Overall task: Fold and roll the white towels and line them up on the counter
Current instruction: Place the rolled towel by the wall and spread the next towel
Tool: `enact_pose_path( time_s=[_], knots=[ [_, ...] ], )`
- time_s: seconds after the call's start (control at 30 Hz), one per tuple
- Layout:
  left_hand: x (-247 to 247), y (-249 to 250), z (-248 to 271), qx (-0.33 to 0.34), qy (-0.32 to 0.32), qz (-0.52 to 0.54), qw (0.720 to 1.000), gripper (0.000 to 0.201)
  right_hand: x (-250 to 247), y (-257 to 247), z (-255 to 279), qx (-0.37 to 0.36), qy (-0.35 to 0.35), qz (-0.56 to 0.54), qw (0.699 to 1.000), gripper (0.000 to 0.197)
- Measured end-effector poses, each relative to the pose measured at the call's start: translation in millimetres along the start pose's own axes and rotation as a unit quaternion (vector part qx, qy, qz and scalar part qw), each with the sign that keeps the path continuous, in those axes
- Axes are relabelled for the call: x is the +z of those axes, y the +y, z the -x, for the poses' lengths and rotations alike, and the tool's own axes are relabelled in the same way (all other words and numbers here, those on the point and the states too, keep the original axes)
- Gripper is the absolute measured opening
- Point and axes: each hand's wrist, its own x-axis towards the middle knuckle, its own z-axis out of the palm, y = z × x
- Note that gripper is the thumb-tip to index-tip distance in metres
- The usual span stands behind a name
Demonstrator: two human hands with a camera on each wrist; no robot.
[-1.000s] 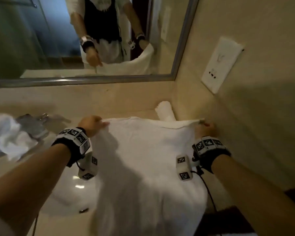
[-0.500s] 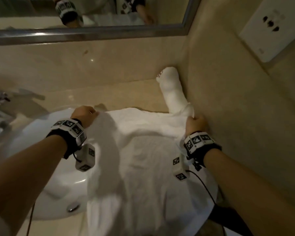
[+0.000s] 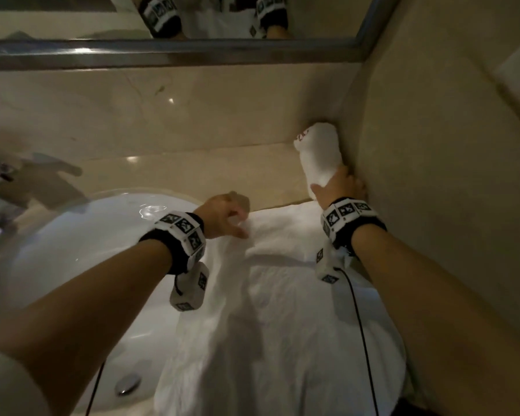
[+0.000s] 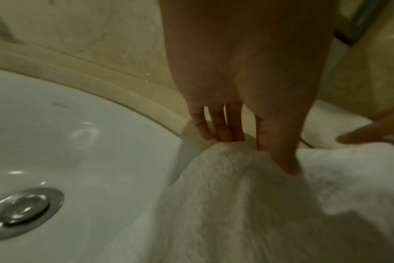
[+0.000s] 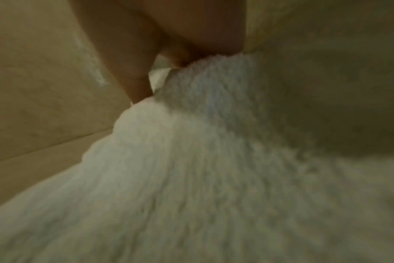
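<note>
Two towels matter here. My flat towel (image 3: 282,310) lies spread over the counter's (image 3: 192,172) right part, its left side sagging over the rim of the basin (image 3: 72,250), its near end hanging off the front edge. Against the side wall in the back right corner lies the rolled towel (image 3: 320,154).

To do this step well, I judge I should get the far hem straight and parallel to the back edge, drag the left side off the basin, and press out creases before folding; otherwise the roll will come out lopsided.

My left hand (image 3: 225,216) pinches the far left corner, thumb on top and fingers curled behind the hem. My right hand (image 3: 341,187) is curled round the far right corner beside the roll's near end; the wrist view is too blurred to show the grip finely.

Since half a second ago both hands have carried the hem farther back, and my right hand now touches the roll
</note>
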Motion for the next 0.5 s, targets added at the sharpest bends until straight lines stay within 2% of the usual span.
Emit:
enact_pose_path(
  time_s=[0.1, 0.2, 0.3, 0.5],
  knots=[
    [3.5, -8.9, -10.8, -0.004, 0.000, -0.013, 1.000, 0.033, -2.2, -3.1, -9.2, -0.045, -0.027, 0.034, 0.998, 0.065],
    [-1.8, -13.7, -20.1, -0.020, 0.011, 0.021, 1.000, 0.027, -1.2, -13.3, -11.3, -0.176, -0.065, 0.087, 0.978, 0.065],
    [-5.2, -14.5, -28.8, -0.021, 0.020, 0.026, 0.999, 0.024, 14.4, -37.7, -17.5, -0.303, -0.071, 0.086, 0.946, 0.070],
    [-3.7, -25.7, -35.4, 0.026, 0.025, 0.044, 0.998, 0.019, 38.8, -76.3, -41.1, -0.368, -0.014, 0.021, 0.929, 0.061]
  ],
)
